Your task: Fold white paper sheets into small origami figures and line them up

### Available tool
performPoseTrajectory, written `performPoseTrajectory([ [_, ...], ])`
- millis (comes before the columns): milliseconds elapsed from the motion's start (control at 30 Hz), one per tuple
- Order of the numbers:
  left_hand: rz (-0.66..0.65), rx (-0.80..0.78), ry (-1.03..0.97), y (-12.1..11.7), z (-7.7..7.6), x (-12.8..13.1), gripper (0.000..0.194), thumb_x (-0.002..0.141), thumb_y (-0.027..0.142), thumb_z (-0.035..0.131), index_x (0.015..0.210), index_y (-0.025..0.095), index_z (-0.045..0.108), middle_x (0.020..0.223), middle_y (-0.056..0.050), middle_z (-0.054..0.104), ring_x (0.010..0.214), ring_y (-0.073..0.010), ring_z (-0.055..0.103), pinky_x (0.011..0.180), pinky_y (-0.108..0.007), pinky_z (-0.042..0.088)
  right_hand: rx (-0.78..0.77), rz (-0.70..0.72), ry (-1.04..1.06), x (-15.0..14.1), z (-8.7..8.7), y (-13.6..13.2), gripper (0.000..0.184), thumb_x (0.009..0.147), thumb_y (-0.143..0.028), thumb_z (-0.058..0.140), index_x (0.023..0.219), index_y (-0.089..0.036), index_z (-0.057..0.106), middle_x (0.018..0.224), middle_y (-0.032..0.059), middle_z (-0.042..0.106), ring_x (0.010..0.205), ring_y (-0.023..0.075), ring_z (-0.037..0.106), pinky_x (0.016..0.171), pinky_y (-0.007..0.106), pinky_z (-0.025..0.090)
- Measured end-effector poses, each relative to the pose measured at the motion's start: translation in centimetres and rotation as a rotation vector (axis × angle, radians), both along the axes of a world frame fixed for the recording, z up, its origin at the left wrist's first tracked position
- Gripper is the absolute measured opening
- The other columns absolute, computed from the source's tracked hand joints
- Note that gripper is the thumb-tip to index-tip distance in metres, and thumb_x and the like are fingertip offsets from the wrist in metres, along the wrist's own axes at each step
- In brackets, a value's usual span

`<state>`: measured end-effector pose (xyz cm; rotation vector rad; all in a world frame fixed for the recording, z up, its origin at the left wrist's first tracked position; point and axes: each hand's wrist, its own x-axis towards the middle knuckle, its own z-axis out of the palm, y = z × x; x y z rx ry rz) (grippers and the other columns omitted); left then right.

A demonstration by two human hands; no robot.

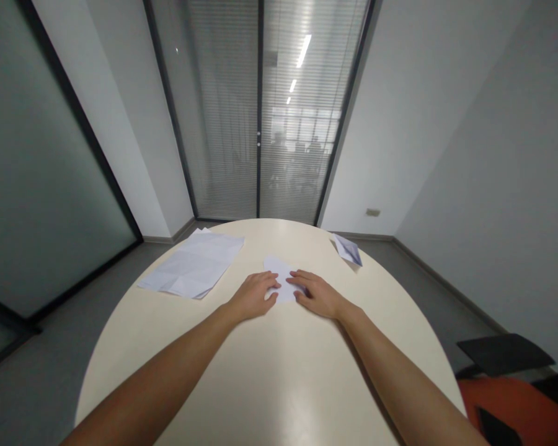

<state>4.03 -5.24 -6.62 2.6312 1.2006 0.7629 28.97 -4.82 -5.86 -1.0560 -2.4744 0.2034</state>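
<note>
A small white sheet of paper (281, 272) lies folded near the middle of a round cream table (270, 384). My left hand (255, 295) lies flat on its left part, fingers stretched out and pressing down. My right hand (315, 293) rests flat on its right part, fingers pointing left toward the other hand. The fingertips of both hands almost meet over the paper, and they hide much of it.
A stack of creased white sheets (194, 264) lies at the table's left. A folded paper piece (348, 249) sits at the far right edge. An orange and black chair (516, 390) stands at the lower right. Glass doors with blinds (260, 111) are ahead.
</note>
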Motion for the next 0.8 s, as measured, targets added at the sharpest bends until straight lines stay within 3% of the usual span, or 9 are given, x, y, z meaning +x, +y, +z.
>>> performPoseTrajectory([
  [267,0.073,0.024,0.034,0.1,0.4,0.3,0.033,0.087,0.009,0.053,0.106,0.025,0.076,0.118,-0.001,0.073,0.111,-0.022,0.061,0.1,-0.041,0.046,0.021,-0.037,-0.036,0.3,1.5,-0.1,0.038,0.09,-0.037,0.061,0.122,-0.02,0.071,0.124,0.0126,0.07,0.118,0.03,0.061,0.105,0.048,0.045],
  [467,0.161,0.024,0.06,-0.7,1.6,0.7,0.021,0.088,0.019,0.057,0.097,0.021,0.076,0.112,-0.005,0.075,0.105,-0.0252,0.063,0.096,-0.043,0.046,-0.036,0.003,-0.008,-0.3,2.4,-0.5,0.028,0.086,-0.03,0.063,0.109,-0.021,0.076,0.104,0.0088,0.075,0.108,0.0277,0.065,0.098,0.042,0.048],
  [667,0.046,0.019,0.072,-0.6,1.3,0.4,0.031,0.086,0.029,0.064,0.116,0.022,0.071,0.128,-0.005,0.069,0.118,-0.0261,0.059,0.104,-0.044,0.043,-0.137,0.003,0.022,-1.2,2.2,-1.2,0.025,0.085,-0.026,0.062,0.108,-0.024,0.074,0.096,0.0044,0.076,0.087,0.0211,0.068,0.085,0.034,0.052],
  [800,-0.071,-0.015,0.074,-0.2,0.7,-0.1,0.038,0.09,0.027,0.059,0.127,0.024,0.066,0.138,-0.005,0.063,0.128,-0.0237,0.055,0.112,-0.043,0.038,-0.051,0.038,0.045,-1.5,1.8,-1.3,0.029,0.09,-0.025,0.059,0.117,-0.023,0.07,0.114,0.0082,0.071,0.106,0.0235,0.064,0.097,0.039,0.05],
])
